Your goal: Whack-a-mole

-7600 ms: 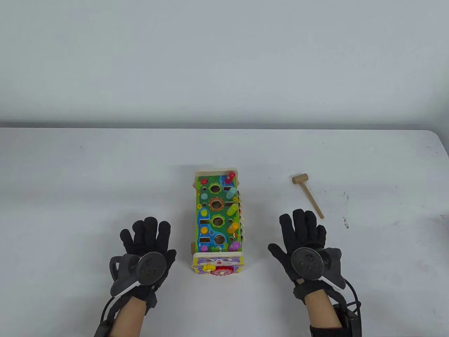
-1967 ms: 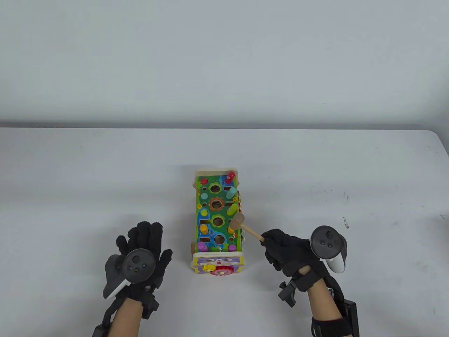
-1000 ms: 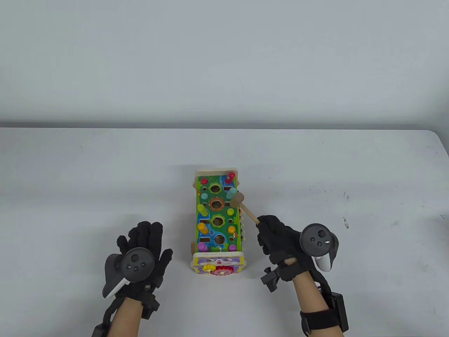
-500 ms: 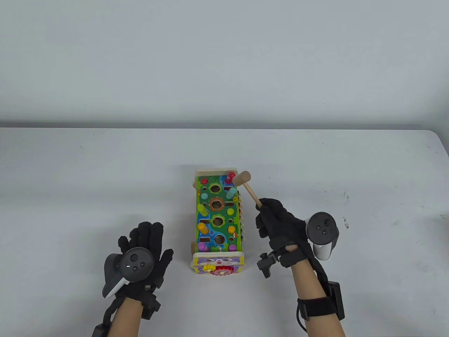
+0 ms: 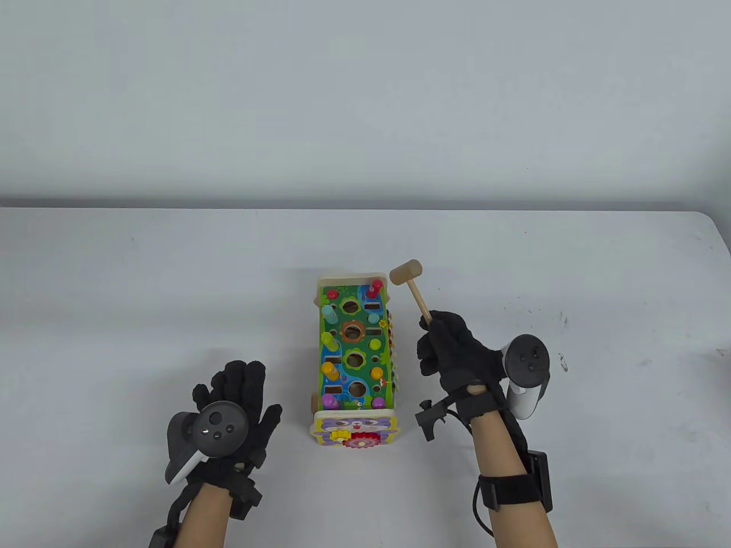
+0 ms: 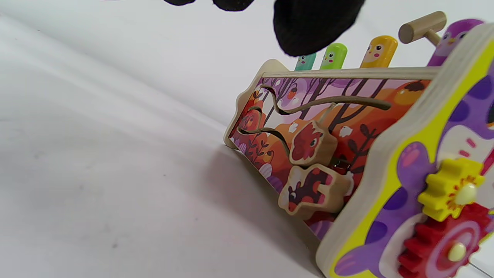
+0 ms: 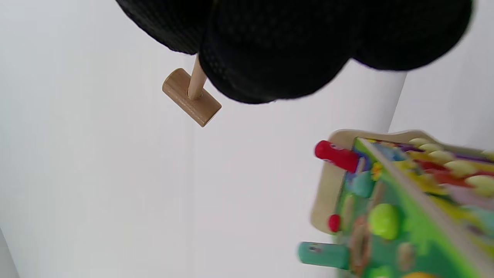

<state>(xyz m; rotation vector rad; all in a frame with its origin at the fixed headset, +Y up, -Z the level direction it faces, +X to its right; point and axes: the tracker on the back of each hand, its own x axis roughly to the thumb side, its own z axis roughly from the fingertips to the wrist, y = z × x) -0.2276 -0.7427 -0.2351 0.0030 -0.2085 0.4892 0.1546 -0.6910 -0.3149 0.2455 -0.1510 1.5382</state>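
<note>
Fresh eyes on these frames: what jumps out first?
The brightly painted toy box at the table's centre, coloured pegs poking out of its green top, draws the eye first. Next, the wooden hammer raised off the box's far right corner, gripped at the handle by the right hand. The left hand rests flat on the table, left of the box.

The right hand (image 5: 454,348), earlier lying flat on the table at lower right, is now gripping the wooden hammer (image 5: 412,285) by its handle and raising it. The hammer head is moving away from the pegs toward the upper right of the toy box (image 5: 354,354), hanging beyond its far right corner. On the box's left column, the teal peg (image 5: 328,313) is now standing up; its partner on the right is down.
</note>
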